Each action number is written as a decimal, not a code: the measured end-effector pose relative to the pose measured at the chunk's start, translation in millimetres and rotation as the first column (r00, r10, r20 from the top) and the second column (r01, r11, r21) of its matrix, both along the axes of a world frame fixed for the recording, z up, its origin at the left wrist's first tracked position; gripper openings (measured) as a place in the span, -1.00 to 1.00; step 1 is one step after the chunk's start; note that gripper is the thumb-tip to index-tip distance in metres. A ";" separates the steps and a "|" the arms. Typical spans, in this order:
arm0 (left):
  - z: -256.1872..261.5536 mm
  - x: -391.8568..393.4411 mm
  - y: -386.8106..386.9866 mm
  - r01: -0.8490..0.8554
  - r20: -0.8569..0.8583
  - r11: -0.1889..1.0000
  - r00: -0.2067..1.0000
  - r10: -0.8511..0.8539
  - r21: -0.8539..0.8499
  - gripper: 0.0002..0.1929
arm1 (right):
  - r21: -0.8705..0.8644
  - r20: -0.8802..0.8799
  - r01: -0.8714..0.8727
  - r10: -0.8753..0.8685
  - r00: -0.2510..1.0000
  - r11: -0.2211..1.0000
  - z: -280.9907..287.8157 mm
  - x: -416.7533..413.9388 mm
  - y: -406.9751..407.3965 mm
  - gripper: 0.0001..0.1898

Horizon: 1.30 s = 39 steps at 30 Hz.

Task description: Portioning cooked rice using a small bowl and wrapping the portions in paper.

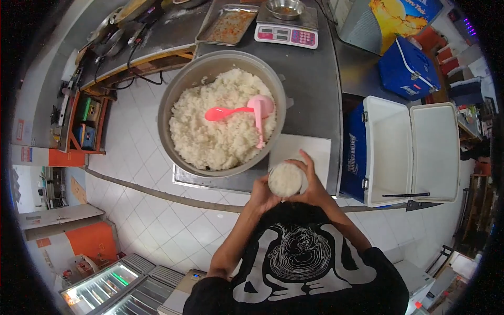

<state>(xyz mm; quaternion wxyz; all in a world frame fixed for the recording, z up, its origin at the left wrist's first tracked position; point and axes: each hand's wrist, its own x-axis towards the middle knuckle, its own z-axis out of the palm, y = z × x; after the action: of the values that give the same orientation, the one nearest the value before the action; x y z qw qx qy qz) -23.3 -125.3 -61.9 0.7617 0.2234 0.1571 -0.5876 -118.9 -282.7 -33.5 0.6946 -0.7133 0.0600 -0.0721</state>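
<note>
A small round bowl of white rice [285, 180] is held between both hands, just in front of my chest. My left hand [261, 193] grips its left side, and my right hand [314, 185] curls round its right side with one finger raised. Below and beyond it lies a white sheet or board [318, 149] on the metal table. To the left stands a large round metal pot [164, 118] of cooked rice [212, 141]. On that rice rest a bright pink spoon [219, 114] and a paler pink ladle [261, 105], crossing each other.
Behind the pot are a metal tray [201, 37] with orange scraps and a digital scale [267, 33] bearing a steel bowl [285, 15]. At right stands a blue cooler [388, 157], lid open; a closed blue cooler [407, 67] sits behind. A glass-topped freezer [114, 287] is at lower left.
</note>
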 end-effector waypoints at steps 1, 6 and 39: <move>-1.5 3.2 -23.2 0.033 0.020 0.999 0.999 -0.034 0.037 -0.49 | 0.009 -0.006 -0.003 0.003 1.000 1.000 -12.6 -2.7 -11.6 0.41; -44.9 30.5 -93.7 0.054 0.359 0.868 0.896 -0.261 0.494 -0.34 | -0.319 0.109 0.397 -0.383 0.917 0.861 -84.2 43.5 -95.5 0.27; -102.2 -12.9 -2.4 -0.062 0.781 0.829 -0.301 -0.546 0.556 -0.76 | -0.521 -0.151 -0.016 -0.074 0.986 0.853 -96.0 -94.6 -42.7 -0.64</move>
<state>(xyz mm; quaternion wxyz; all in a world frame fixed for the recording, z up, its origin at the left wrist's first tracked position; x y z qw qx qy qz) -36.1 -127.6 -164.1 0.3755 0.7644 -0.4374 -0.2887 -213.5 -325.4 -129.5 0.4672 -0.8770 0.1063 -0.0368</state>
